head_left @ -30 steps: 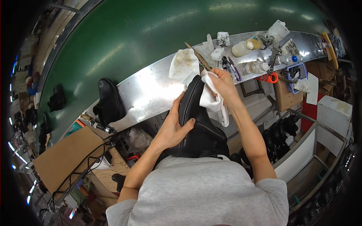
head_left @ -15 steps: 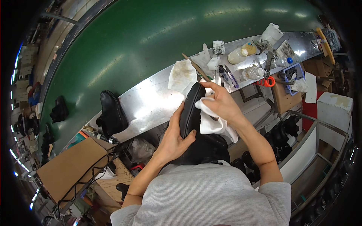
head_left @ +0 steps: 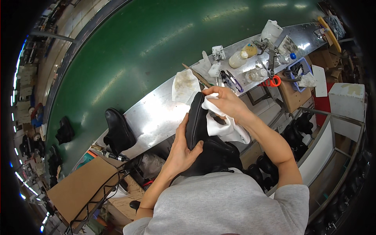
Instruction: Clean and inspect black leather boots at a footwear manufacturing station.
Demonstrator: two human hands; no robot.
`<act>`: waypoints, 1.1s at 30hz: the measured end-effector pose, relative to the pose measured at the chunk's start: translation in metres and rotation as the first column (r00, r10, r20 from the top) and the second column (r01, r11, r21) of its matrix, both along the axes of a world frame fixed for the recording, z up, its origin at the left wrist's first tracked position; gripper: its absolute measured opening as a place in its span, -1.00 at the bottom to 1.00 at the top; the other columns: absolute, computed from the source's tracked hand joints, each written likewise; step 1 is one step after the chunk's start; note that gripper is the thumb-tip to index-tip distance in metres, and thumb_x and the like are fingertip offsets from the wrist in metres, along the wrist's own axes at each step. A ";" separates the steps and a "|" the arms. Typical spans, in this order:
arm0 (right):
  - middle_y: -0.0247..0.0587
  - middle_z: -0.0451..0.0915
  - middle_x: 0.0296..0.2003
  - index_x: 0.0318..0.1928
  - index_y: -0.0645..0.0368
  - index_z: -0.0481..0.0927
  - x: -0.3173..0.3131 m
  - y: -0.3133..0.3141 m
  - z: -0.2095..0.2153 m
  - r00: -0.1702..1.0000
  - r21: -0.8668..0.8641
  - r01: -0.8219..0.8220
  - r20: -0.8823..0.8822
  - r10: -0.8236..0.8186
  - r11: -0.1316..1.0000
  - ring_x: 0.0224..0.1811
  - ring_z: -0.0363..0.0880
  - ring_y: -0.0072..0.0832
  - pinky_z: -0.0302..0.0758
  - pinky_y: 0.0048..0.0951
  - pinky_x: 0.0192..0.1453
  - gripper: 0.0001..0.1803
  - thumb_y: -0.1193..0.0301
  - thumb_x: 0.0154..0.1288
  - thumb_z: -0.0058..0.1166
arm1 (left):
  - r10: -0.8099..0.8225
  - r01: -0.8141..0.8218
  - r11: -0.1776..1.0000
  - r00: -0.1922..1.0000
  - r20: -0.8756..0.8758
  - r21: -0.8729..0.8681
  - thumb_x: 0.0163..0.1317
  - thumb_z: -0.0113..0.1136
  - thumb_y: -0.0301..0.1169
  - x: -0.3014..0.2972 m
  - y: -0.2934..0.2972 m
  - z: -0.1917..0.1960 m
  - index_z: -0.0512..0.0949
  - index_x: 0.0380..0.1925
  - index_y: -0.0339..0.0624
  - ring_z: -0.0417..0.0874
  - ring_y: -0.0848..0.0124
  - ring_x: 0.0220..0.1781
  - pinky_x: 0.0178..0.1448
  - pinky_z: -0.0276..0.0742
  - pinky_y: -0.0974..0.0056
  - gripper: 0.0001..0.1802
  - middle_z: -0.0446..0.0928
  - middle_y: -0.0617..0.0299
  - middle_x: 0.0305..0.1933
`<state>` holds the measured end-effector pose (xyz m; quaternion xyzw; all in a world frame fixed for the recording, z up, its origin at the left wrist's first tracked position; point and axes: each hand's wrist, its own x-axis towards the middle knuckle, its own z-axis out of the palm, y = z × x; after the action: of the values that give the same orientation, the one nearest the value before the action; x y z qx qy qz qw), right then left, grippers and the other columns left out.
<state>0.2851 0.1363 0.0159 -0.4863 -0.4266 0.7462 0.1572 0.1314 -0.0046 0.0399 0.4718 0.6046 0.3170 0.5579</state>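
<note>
A black boot (head_left: pixel 205 137) stands upright in front of the person's chest, just off the near edge of the metal counter (head_left: pixel 156 113). The left hand (head_left: pixel 182 147) wraps around its side, thumb pressed on the leather. The right hand (head_left: pixel 225 102) pinches a white cloth (head_left: pixel 225 127) against the boot's top, fingers closed on the fabric. On the counter behind lie a stained rag (head_left: pixel 185 84), bottles (head_left: pixel 239 58) and orange-handled scissors (head_left: pixel 273 81). Another black boot (head_left: pixel 117 131) sits at the counter's left end, beside the green belt (head_left: pixel 149 39).
</note>
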 end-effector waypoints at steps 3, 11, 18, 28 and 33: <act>-0.49 0.34 -0.72 -0.16 0.21 0.55 0.002 0.016 0.001 0.999 -0.178 0.036 0.032 -0.031 0.983 -0.84 0.16 -0.77 0.03 -0.65 -0.82 -0.75 0.31 0.30 -0.06 | 0.014 -0.014 1.000 0.999 0.048 -0.018 0.08 0.12 -0.49 0.001 0.001 -0.001 -0.13 0.32 -0.34 0.22 0.10 0.31 0.32 0.14 0.21 -0.14 0.09 -0.22 0.29; -0.45 0.44 -0.59 -0.17 0.21 0.56 0.076 0.000 -0.030 0.978 0.293 0.211 -0.051 -0.205 0.933 -0.68 0.29 -0.76 0.17 -0.70 -0.65 -0.77 0.51 0.27 -0.18 | 0.072 -0.077 0.997 0.980 0.184 0.021 0.10 0.13 -0.49 -0.012 0.013 -0.012 -0.11 0.30 -0.34 0.21 0.28 0.27 0.33 0.10 0.28 -0.17 0.15 -0.05 0.26; -0.35 0.46 -0.49 0.01 0.22 0.44 0.146 -0.015 -0.073 0.862 0.154 0.506 -0.088 -0.499 0.848 -0.62 0.31 -0.71 0.29 -0.67 -0.56 -0.73 0.51 0.32 -0.16 | 0.164 -0.151 0.986 0.962 0.219 -0.076 0.11 0.15 -0.48 -0.020 0.014 -0.023 -0.07 0.30 -0.32 0.22 0.32 0.28 0.32 0.11 0.31 -0.18 0.17 -0.02 0.25; -0.27 0.51 -0.50 0.22 0.07 0.30 0.152 0.066 -0.098 0.834 0.211 0.519 0.090 -0.545 0.828 -0.69 0.20 -0.76 0.13 -0.69 -0.67 -0.59 0.31 0.39 -0.18 | 0.196 -0.138 0.968 0.939 0.282 -0.211 0.07 0.16 -0.50 -0.009 0.025 -0.016 0.04 0.28 -0.23 0.30 0.37 0.20 0.27 0.17 0.34 -0.23 0.29 0.07 0.16; 0.10 0.40 -0.01 0.19 0.21 0.29 0.131 -0.031 -0.136 0.852 0.907 -0.201 0.349 -0.390 0.371 0.05 0.39 -0.09 0.35 -0.20 0.11 -0.38 0.73 0.02 -0.28 | 0.217 -0.179 0.971 0.936 0.276 -0.157 0.05 0.18 -0.47 -0.013 0.020 -0.025 0.03 0.27 -0.27 0.32 0.33 0.19 0.28 0.17 0.32 -0.21 0.30 0.03 0.15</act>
<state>0.4156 0.1050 -0.1199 -0.5172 -0.7632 0.2088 0.3263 0.1185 0.0153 0.0151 0.3195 0.5798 0.3975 0.6354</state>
